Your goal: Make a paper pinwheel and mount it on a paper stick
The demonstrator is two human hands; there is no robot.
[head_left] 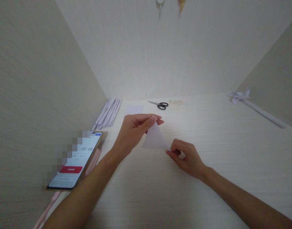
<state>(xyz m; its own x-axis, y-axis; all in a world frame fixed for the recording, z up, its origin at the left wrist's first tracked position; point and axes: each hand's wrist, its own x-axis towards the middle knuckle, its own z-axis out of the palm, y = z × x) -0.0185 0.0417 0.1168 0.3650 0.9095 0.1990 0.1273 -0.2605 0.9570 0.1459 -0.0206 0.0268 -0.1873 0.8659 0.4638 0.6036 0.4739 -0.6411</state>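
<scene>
A white sheet of paper folded into a triangle (155,138) is held up over the middle of the table. My left hand (139,127) pinches its top corner between thumb and fingers. At the lower right corner, my right hand (186,157) grips the paper's tip with thumb and forefinger. Behind my left hand lies a flat square of white paper (133,109), partly covered by the hand. A pair of scissors (160,105) with black handles rests beyond the hands, blades pointing left.
Rolled paper sticks (109,113) lie bunched at the back left. A phone (74,165) showing a timer leans at the left wall. A paper pinwheel (241,95) on a paper stick (265,113) lies along the right. Walls enclose the table's back and sides.
</scene>
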